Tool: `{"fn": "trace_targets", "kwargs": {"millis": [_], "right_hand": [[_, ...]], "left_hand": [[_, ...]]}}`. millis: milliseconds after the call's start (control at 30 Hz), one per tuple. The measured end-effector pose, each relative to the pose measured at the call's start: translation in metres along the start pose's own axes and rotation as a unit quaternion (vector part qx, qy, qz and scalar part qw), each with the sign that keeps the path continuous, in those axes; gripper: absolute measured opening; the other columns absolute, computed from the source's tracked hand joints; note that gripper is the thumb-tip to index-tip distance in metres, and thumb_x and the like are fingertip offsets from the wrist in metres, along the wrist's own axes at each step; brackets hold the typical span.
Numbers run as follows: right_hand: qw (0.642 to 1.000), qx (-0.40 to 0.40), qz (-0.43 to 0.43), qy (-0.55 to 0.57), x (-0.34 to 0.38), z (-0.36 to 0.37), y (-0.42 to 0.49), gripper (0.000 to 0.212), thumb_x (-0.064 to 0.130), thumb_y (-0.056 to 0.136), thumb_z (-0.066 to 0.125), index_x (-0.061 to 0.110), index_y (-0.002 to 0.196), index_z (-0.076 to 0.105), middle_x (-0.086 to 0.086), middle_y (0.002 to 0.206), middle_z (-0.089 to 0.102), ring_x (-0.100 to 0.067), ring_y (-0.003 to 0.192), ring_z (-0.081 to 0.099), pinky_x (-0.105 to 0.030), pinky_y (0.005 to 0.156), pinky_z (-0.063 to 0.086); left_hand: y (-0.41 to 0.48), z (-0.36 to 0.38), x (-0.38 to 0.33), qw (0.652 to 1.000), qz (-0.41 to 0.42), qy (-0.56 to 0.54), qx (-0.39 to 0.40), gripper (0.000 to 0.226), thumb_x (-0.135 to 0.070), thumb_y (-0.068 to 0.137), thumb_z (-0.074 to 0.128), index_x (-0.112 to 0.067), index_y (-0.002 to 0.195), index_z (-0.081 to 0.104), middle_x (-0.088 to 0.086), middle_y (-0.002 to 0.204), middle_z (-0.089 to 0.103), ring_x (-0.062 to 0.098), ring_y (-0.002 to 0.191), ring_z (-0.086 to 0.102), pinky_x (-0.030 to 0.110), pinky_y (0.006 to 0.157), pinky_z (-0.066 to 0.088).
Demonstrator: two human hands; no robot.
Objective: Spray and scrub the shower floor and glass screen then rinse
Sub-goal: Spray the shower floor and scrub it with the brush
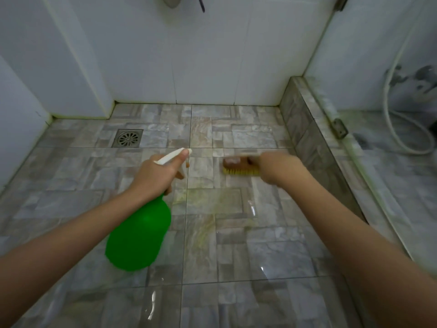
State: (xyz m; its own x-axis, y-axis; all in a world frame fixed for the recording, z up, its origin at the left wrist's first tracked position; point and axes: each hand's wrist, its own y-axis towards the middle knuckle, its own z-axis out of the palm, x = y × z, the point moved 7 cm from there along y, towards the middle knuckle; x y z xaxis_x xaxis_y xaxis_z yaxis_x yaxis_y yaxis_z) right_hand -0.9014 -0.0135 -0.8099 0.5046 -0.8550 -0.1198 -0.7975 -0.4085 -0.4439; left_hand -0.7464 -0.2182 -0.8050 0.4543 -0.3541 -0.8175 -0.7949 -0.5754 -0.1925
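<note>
1. The left hand's (156, 176) fingers are curled round the neck of the green spray bottle (139, 235). The thumb lies along its white spray head, whose nozzle points away past the fingertips.
2. The bottle's body hangs below the wrist, tilted, above the shower floor (236, 233).
3. The right hand (274, 169), blurred, grips one end of the scrub brush (238, 165). The brush juts out towards the left hand, its yellow bristles down on the floor.
4. Wet yellowish streaks lie on the tiles between the two hands and nearer the person.
5. The drain (128, 137) sits beyond the left fingers.
6. Outward of the right hand runs a tiled kerb (307, 129), with the glass screen (369, 74) standing on it.
</note>
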Motion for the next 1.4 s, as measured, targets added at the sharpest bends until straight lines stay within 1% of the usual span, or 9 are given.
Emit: {"fn": "trace_targets", "kwargs": {"millis": [100, 267, 400, 633, 800, 933, 1133, 1300, 1400], "right_hand": [[0.999, -0.037, 0.005, 0.028, -0.014, -0.012, 0.028, 0.056, 0.002, 0.091, 0.039, 0.021, 0.143, 0.038, -0.015, 0.127, 0.053, -0.033, 0.107, 0.057, -0.042, 0.081, 0.050], [0.999, 0.039, 0.001, -0.016, -0.039, -0.005, -0.010, 0.039, 0.013, 0.094, 0.045, 0.017, 0.133, 0.049, -0.006, 0.089, 0.051, -0.023, 0.070, 0.051, -0.032, 0.056, 0.043], [0.996, -0.040, 0.007, 0.085, -0.069, 0.002, 0.005, 0.047, 0.013, 0.097, 0.038, 0.030, 0.141, 0.040, -0.015, 0.118, 0.059, -0.031, 0.090, 0.061, -0.035, 0.074, 0.051], [0.989, -0.019, 0.044, 0.137, -0.083, 0.002, 0.011, 0.017, 0.025, 0.094, 0.048, 0.016, 0.107, 0.052, -0.008, 0.085, 0.059, -0.024, 0.065, 0.061, -0.029, 0.062, 0.047], [0.979, -0.074, 0.055, 0.182, -0.077, -0.018, 0.062, 0.039, 0.017, 0.095, 0.041, 0.018, 0.133, 0.049, -0.016, 0.115, 0.061, -0.032, 0.096, 0.063, -0.035, 0.072, 0.048], [0.990, -0.034, 0.077, 0.110, -0.079, -0.019, 0.068, 0.022, 0.015, 0.095, 0.044, 0.013, 0.115, 0.053, -0.007, 0.088, 0.054, -0.029, 0.081, 0.057, -0.036, 0.073, 0.047], [0.989, -0.098, 0.034, 0.109, -0.073, -0.053, 0.135, 0.052, 0.008, 0.094, 0.037, 0.025, 0.143, 0.037, -0.018, 0.122, 0.058, -0.035, 0.103, 0.060, -0.040, 0.081, 0.051], [0.995, -0.055, 0.052, 0.070, -0.067, -0.080, 0.152, 0.019, 0.007, 0.094, 0.042, 0.014, 0.109, 0.051, -0.010, 0.079, 0.051, -0.025, 0.067, 0.053, -0.029, 0.053, 0.042], [0.989, -0.108, 0.044, 0.085, -0.064, -0.073, 0.187, 0.040, 0.002, 0.091, 0.037, 0.015, 0.127, 0.048, -0.016, 0.107, 0.060, -0.034, 0.092, 0.062, -0.037, 0.070, 0.049]], "left_hand": [[0.004, 0.019, -0.014, 1.000, 0.003, -0.017, 0.008, 0.057, -0.067, 0.090, 0.045, -0.018, 0.093, 0.074, 0.000, 0.082, 0.077, 0.010, 0.033, 0.051, 0.016, 0.039, 0.041], [0.010, 0.037, -0.026, 0.999, 0.003, -0.041, 0.022, 0.056, -0.067, 0.090, 0.046, -0.018, 0.094, 0.074, 0.000, 0.083, 0.077, 0.013, 0.035, 0.053, 0.021, 0.043, 0.045], [0.008, 0.053, -0.037, 0.998, 0.006, -0.039, 0.046, 0.057, -0.067, 0.090, 0.047, -0.016, 0.094, 0.075, 0.001, 0.081, 0.077, 0.013, 0.034, 0.053, 0.024, 0.049, 0.047], [0.011, 0.059, -0.039, 0.998, 0.007, -0.055, 0.043, 0.050, -0.066, 0.090, 0.047, -0.024, 0.098, 0.074, 0.002, 0.080, 0.077, 0.017, 0.036, 0.054, 0.026, 0.048, 0.047], [0.021, 0.059, -0.042, 0.999, 0.006, -0.028, 0.033, 0.055, -0.066, 0.090, 0.046, -0.018, 0.093, 0.074, 0.002, 0.080, 0.076, 0.010, 0.034, 0.053, 0.021, 0.047, 0.046], [0.034, 0.051, -0.042, 1.000, 0.003, -0.023, 0.017, 0.058, -0.070, 0.086, 0.045, -0.020, 0.088, 0.074, 0.009, 0.083, 0.076, 0.008, 0.033, 0.051, 0.020, 0.043, 0.044], [0.062, 0.051, -0.041, 1.000, -0.017, -0.017, 0.003, 0.063, -0.072, 0.086, 0.043, -0.018, 0.088, 0.075, 0.008, 0.083, 0.076, 0.008, 0.033, 0.052, 0.020, 0.043, 0.043], [0.083, 0.045, -0.039, 0.996, -0.028, -0.080, -0.018, 0.052, -0.064, 0.090, 0.046, -0.022, 0.089, 0.075, 0.001, 0.078, 0.074, 0.008, 0.033, 0.049, 0.020, 0.041, 0.042], [0.098, 0.039, -0.035, 0.993, -0.038, -0.110, -0.032, 0.050, -0.068, 0.087, 0.047, -0.027, 0.088, 0.076, -0.003, 0.079, 0.077, 0.013, 0.034, 0.050, 0.030, 0.052, 0.046]]}}
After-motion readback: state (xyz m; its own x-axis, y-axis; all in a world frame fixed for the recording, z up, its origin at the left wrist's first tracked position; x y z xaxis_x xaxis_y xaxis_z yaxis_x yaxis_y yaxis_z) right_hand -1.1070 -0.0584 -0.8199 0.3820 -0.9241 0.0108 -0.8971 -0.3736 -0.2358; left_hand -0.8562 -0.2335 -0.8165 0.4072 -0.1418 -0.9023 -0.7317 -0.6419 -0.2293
